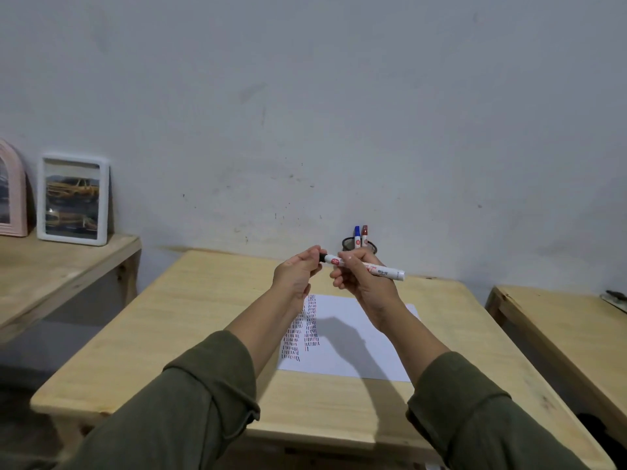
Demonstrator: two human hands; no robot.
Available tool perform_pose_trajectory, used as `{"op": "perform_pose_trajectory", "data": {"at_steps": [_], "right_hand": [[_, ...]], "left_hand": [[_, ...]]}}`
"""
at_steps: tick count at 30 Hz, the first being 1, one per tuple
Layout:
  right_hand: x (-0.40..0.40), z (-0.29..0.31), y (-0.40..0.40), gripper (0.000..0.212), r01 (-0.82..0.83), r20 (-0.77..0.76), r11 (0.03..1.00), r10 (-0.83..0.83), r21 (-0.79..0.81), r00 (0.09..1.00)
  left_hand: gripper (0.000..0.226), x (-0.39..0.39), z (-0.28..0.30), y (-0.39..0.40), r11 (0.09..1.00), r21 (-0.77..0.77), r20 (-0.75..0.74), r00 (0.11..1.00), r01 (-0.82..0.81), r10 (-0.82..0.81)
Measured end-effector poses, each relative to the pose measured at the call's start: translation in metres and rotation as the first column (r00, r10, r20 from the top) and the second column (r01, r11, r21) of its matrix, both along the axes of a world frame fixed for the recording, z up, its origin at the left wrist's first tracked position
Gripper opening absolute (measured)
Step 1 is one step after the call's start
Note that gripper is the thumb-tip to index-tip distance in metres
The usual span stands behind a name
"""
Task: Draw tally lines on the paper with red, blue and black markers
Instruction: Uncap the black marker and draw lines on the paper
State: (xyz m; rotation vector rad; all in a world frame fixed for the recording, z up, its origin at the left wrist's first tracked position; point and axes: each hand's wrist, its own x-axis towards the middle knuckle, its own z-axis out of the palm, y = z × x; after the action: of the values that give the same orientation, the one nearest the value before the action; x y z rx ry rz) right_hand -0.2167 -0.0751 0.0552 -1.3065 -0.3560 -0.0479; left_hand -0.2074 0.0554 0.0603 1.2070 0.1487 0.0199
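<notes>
Both hands raised above the counter (190, 300), over the paper (353, 337). Right hand (359, 276) wrapped around the barrel of the black marker (364, 266), held roughly level. Left hand (297, 271) pinches the marker's black end; probably the cap, though the fingers hide whether it is on, coming off, or going on.

Paper lies flat mid-counter, with columns of short tally lines (303, 330) filling its left part; the right part is blank. Blue marker (357, 236) and red marker (364, 235) stand in a dark cup (359, 245) at the far edge, by the wall.

Risks: a hard pull on a tight cap could jerk the hands apart and flick the cap off the counter. An uncapped tip lowered carelessly could smear the finished lines, and a forearm dragging across could shift the loose sheet.

Room: open counter left of and in front of the paper; the cup sits just behind the hands.
</notes>
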Motion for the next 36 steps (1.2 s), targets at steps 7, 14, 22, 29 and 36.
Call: {"op": "perform_pose_trajectory", "data": {"at_steps": [7,14,22,29,36], "right_hand": [[-0.011,-0.03,-0.001,0.011,0.03,-0.027,0.996,-0.032,-0.079,0.999],[-0.019,-0.062,-0.005,0.016,0.036,-0.23,0.999,-0.038,-0.013,0.972],[-0.026,-0.088,-0.004,0.006,0.116,-0.317,0.992,-0.126,-0.05,0.94],[-0.036,-0.09,0.0,0.013,0.117,-0.358,0.984,-0.157,-0.132,0.921],[-0.032,-0.099,0.001,0.013,0.143,-0.257,0.893,-0.271,-0.427,0.927]], "left_hand": [[0.014,-0.001,-0.024,0.03,0.942,0.18,-0.099,0.947,-0.284,0.305],[0.01,-0.018,-0.074,0.053,0.763,0.588,0.059,0.955,-0.268,0.29],[0.015,-0.022,-0.114,0.059,0.456,0.871,0.102,0.975,-0.183,0.197],[0.036,-0.022,-0.121,0.06,0.438,0.877,0.129,0.975,-0.197,0.18],[0.077,-0.031,-0.127,0.065,0.371,0.924,0.078,0.996,-0.092,0.051]]}}
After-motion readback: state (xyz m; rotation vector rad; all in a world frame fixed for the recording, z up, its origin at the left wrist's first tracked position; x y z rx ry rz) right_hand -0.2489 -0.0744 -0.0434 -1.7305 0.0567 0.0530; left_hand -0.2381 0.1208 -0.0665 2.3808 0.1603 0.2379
